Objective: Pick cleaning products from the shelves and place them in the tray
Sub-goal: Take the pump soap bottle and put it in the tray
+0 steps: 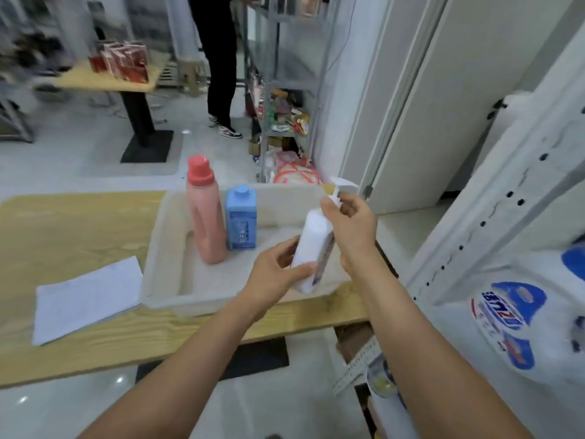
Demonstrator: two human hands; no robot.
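Head: bottle (314, 242) in left hand (274, 275), right hand (352, 224)

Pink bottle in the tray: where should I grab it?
Grip the pink bottle by its narrow neck, just under the red cap, coming from above or the left. It stands upright, and the blue bottle crowds its right side.
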